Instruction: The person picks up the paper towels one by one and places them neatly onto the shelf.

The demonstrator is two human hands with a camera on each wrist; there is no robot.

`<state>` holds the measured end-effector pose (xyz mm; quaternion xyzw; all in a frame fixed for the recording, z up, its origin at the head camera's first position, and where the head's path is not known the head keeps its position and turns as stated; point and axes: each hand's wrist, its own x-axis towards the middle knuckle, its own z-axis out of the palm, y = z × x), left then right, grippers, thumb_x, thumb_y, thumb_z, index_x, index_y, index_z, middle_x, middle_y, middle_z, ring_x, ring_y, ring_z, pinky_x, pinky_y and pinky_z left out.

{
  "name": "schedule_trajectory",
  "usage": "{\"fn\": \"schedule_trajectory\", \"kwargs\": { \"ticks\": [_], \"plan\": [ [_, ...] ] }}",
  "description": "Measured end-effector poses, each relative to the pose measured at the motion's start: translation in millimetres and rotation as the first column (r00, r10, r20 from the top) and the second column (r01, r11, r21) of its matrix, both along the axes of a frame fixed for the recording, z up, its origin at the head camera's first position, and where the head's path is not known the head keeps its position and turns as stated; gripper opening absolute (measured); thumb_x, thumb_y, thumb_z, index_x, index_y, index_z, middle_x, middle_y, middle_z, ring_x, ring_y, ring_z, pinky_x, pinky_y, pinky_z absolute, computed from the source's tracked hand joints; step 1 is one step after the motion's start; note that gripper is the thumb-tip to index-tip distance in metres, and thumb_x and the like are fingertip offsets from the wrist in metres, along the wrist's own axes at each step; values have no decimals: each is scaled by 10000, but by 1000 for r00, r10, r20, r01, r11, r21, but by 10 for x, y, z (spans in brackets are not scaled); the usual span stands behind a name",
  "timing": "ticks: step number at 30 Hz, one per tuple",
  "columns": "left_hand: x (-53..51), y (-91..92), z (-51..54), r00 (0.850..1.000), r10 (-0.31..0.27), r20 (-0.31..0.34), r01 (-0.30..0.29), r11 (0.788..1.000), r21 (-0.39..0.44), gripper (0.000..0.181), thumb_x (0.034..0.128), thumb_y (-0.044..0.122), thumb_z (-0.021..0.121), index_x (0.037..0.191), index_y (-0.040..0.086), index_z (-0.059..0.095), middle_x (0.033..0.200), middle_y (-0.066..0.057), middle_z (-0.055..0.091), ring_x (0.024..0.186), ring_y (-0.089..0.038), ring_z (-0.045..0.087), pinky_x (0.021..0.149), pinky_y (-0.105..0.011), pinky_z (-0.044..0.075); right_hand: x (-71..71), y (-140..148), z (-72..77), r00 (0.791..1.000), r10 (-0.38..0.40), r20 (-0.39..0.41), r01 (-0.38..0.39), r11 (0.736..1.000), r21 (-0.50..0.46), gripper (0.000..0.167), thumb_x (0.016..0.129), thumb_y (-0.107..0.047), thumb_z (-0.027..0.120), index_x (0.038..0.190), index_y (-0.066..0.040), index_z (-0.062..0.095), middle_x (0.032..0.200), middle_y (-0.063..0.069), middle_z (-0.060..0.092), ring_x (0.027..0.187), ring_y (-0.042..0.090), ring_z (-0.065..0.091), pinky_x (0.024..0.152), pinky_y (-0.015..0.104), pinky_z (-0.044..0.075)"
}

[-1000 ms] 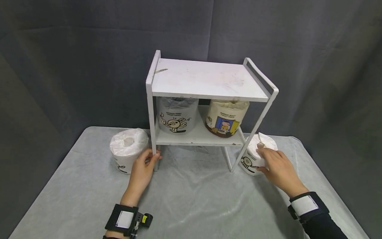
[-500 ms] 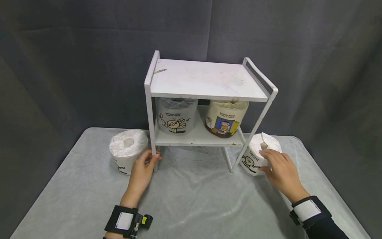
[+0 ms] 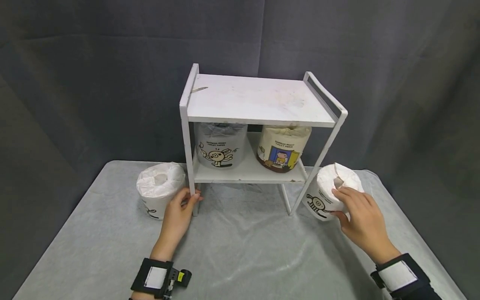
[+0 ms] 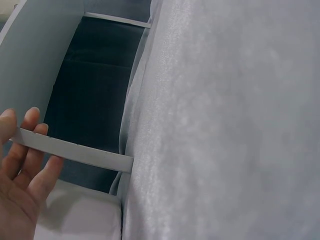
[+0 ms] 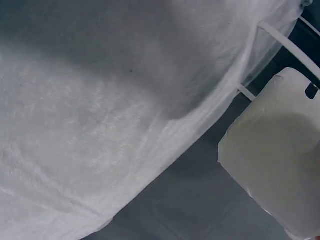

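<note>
Pale cloth (image 3: 243, 254) covers the working surface, where the left hand (image 3: 179, 211) pinches the left leg (image 3: 189, 166) of the rack (image 3: 255, 98) between thumb and fingers, and the right hand (image 3: 361, 216) grasps the tilted right roll (image 3: 323, 195) by its near right side, thumb low on the wall, fingers at the top. Open cloth lies between the hands up to the rack; the right roll is just beside the right leg (image 3: 319, 162), the dark curtain (image 3: 112, 83) beyond. Count: one rack; four rolls, being the held one, the left roll (image 3: 155, 189) beside the left hand, and a grey roll (image 3: 225, 136) and a yellow roll (image 3: 286, 139) on the lower shelf (image 3: 247, 175).
</note>
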<state>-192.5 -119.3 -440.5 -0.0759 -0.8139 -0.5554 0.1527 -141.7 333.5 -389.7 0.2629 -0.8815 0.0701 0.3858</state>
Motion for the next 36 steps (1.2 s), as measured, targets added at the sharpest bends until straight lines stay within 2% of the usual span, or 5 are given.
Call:
{"fn": "schedule_trajectory", "kwargs": {
  "ticks": [4, 16, 24, 28, 36],
  "plan": [
    [2, 8, -4, 1000, 4, 0, -4, 1000, -1, 237, 1005, 261, 592, 1079, 44, 650, 1002, -110, 719, 1046, -273, 662, 876, -465, 542, 59, -29, 44, 998, 17, -56, -20, 999, -41, 464, 849, -237, 571, 1216, 43, 626, 1159, 212, 641, 1056, 386, 581, 907, 501, 385],
    [-1, 14, -5, 1000, -2, 2, 2, 1000, 8, 247, 1008, 263, 587, 1088, 38, 650, 1012, -116, 715, 1048, -284, 666, 880, -466, 541, 285, -195, 262, 982, 25, -188, -43, 995, -95, 480, 974, -389, 511, 1139, 27, 683, 1085, 195, 682, 975, 382, 613, 869, 473, 387],
    [3, 6, -12, 1000, 0, -4, 0, 1000, -3, 255, 1011, 267, 580, 1089, 34, 648, 1009, -116, 714, 1051, -291, 664, 884, -468, 539, 411, -281, 389, 965, 43, -259, -79, 989, -129, 476, 970, -404, 545, 1086, 28, 708, 1016, 190, 694, 932, 369, 606, 1013, 256, 342],
    [16, 5, -4, 1000, -2, -9, 1, 1000, -8, 252, 1013, 263, 576, 1087, 32, 647, 1007, -117, 716, 1049, -294, 666, 881, -465, 541, 473, -325, 484, 954, 43, -298, -88, 986, -140, 457, 960, -387, 562, 1073, 30, 709, 994, 190, 697, 910, 371, 607, 984, 280, 357],
    [6, 7, 5, 1000, -1, -10, 1, 1000, -1, 224, 1009, 232, 587, 1086, 30, 649, 994, -117, 717, 1042, -288, 669, 874, -464, 542, 591, -472, 730, 913, 37, -406, -125, 973, -192, 406, 929, -344, 601, 1025, 32, 722, 929, 214, 698, 845, 394, 601, 939, 274, 387]
  ]
}}
